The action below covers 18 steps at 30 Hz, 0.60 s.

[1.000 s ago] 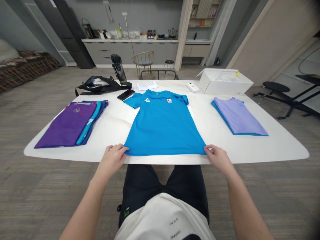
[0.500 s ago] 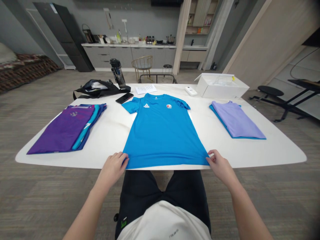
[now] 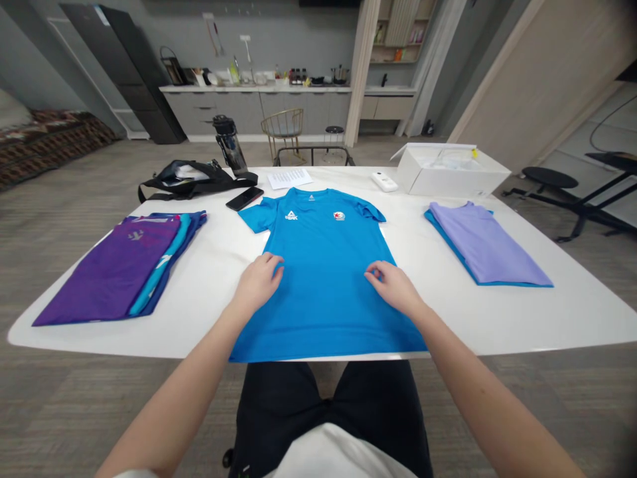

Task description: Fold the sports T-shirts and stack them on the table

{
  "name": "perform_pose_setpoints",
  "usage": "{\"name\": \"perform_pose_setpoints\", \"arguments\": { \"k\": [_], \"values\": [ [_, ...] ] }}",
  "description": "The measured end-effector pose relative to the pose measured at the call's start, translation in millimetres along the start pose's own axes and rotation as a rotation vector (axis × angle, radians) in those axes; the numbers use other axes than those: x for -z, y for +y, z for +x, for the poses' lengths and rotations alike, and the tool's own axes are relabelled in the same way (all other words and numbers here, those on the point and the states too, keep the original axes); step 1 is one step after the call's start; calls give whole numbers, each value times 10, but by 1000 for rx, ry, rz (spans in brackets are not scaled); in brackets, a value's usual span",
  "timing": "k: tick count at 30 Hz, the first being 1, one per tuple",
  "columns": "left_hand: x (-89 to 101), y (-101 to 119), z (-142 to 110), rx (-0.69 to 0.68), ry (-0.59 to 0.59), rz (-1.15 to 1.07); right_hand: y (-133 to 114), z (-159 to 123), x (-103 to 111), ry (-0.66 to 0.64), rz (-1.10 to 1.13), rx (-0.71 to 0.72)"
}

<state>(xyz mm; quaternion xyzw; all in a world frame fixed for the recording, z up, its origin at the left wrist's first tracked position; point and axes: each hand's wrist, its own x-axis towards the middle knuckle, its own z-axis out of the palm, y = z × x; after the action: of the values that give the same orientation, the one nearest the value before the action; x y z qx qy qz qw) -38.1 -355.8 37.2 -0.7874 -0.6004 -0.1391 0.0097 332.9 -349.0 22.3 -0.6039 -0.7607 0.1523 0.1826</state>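
A blue short-sleeved T-shirt (image 3: 326,279) lies spread flat, front up, with its collar away from me and its hem along the near table edge. Over its left side is my left hand (image 3: 259,282), fingers loosely bent and apart, holding nothing. My right hand (image 3: 394,285) hovers above the shirt's right side, its fingers also loosely curled with no cloth between them. Whether either hand brushes the fabric I cannot tell.
On the white table (image 3: 209,285), a stack of folded purple and blue clothes (image 3: 112,265) lies left and a folded lilac garment (image 3: 490,242) on blue cloth right. Farther back are a phone (image 3: 245,198), black bag (image 3: 186,179), bottle (image 3: 229,143), paper (image 3: 289,178), white device (image 3: 384,182) and white box (image 3: 448,172).
Both hands have let go of the shirt's bottom corners and moved forward and inward over its middle. The shirt still lies flat. The view has shifted slightly.
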Motion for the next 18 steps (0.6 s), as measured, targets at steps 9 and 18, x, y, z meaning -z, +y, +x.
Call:
{"name": "perform_pose_setpoints", "arguments": {
  "k": [9,18],
  "values": [
    [-451,192,-39,-1,-67,29,127,109,-207,-43,-303,-122],
    [-303,-392,1315,166,41,82,235,1448,-25,107,-198,-50]
  ]
}}
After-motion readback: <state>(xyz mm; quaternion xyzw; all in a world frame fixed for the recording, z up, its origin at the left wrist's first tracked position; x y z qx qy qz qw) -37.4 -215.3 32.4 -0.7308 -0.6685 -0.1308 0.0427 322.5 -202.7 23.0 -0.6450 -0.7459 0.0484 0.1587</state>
